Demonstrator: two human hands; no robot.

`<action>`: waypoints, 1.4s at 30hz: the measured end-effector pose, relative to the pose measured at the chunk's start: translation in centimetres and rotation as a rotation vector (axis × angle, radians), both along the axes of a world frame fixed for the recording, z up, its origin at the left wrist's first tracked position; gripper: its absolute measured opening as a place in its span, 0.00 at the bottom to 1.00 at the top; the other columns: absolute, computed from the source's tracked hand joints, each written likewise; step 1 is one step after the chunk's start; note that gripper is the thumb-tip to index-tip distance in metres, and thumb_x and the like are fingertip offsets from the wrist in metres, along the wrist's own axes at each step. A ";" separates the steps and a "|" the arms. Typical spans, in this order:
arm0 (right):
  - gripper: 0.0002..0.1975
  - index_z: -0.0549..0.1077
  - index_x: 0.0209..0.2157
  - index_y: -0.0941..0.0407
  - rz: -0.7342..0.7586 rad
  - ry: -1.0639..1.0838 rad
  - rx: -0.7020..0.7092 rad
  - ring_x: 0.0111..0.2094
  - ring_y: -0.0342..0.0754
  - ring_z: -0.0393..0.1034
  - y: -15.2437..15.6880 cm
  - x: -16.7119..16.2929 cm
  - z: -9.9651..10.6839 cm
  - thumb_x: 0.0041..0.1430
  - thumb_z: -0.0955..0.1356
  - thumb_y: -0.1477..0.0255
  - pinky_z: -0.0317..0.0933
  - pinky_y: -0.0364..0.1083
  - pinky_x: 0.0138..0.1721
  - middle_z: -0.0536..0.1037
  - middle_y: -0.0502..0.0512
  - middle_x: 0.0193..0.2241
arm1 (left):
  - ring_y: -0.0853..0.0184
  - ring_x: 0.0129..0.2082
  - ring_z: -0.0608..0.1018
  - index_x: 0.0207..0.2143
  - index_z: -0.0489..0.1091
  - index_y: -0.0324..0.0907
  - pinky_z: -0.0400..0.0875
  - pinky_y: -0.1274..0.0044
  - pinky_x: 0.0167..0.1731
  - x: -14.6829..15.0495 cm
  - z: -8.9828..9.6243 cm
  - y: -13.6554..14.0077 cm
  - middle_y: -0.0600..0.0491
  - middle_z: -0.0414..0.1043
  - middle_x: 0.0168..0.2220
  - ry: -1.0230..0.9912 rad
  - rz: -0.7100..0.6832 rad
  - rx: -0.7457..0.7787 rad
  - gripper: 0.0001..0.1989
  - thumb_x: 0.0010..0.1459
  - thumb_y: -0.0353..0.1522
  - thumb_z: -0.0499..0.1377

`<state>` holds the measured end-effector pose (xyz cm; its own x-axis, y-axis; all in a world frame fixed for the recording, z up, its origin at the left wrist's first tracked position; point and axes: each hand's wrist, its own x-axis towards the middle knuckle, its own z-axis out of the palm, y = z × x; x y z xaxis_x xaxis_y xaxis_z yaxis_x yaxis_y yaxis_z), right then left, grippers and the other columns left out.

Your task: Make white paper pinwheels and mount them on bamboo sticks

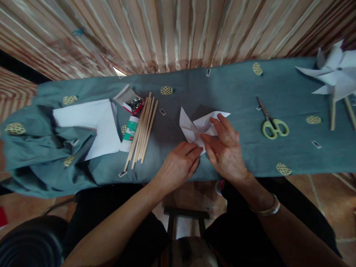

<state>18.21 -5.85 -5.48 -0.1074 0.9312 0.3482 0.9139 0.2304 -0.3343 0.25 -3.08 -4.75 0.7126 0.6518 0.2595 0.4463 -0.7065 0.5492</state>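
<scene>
A white paper pinwheel (187,123) with pointed, folded blades lies on the cloth in front of me, between both hands. My left hand (181,163) is closed on its near edge, the fingers bent and pressed together. From the right, my right hand (226,149) grips the paper, thumb and index finger near its centre and the other fingers by the right blade. Part of the near blade is hidden behind my fingers. Off to the right of my right hand lie scissors (273,125) with light green handles, blades pointing away.
Wooden sticks (144,129), a glue stick (130,132) and an open box of metal pins (133,103) lie left of centre. White paper sheets (104,129) are farther left, partly under bunched cloth (46,155). Finished pinwheels (340,73) on sticks lie far right. A curtain (167,31) hangs behind.
</scene>
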 end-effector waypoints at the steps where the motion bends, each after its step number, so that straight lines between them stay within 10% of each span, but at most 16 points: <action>1: 0.18 0.74 0.52 0.45 0.003 -0.009 -0.005 0.69 0.61 0.51 0.0 0.0 0.0 0.68 0.60 0.73 0.58 0.62 0.61 0.64 0.54 0.64 | 0.61 0.42 0.77 0.47 0.73 0.34 0.78 0.68 0.43 0.0 0.0 0.0 0.44 0.77 0.43 0.000 0.000 0.003 0.12 0.66 0.27 0.53; 20: 0.21 0.73 0.53 0.54 0.083 -0.042 -0.077 0.72 0.62 0.41 -0.7 0.3 0.2 0.61 0.61 0.79 0.51 0.65 0.64 0.56 0.61 0.70 | 0.62 0.42 0.78 0.46 0.74 0.37 0.77 0.69 0.44 -0.6 0.8 0.4 0.45 0.78 0.43 -0.085 0.021 -0.042 0.11 0.66 0.29 0.55; 25: 0.21 0.75 0.51 0.55 0.091 -0.046 -0.085 0.71 0.66 0.43 -0.5 0.3 0.9 0.56 0.65 0.76 0.52 0.65 0.64 0.56 0.60 0.70 | 0.64 0.40 0.80 0.40 0.77 0.39 0.75 0.71 0.43 -2.8 1.5 2.1 0.47 0.79 0.38 -0.172 0.220 -0.131 0.11 0.65 0.33 0.56; 42: 0.16 0.81 0.39 0.53 0.041 0.040 0.014 0.70 0.61 0.50 0.9 0.3 -0.5 0.58 0.63 0.81 0.56 0.64 0.62 0.68 0.56 0.64 | 0.59 0.47 0.82 0.55 0.67 0.38 0.73 0.65 0.53 -2.0 1.1 2.7 0.45 0.81 0.42 -0.858 0.518 -1.255 0.32 0.49 0.35 0.71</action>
<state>18.52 -4.96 -5.96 -0.1316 0.9212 0.3661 0.8895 0.2728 -0.3667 -1.79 -0.36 -3.63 0.2909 0.8637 -0.4116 -0.2474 0.4834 0.8397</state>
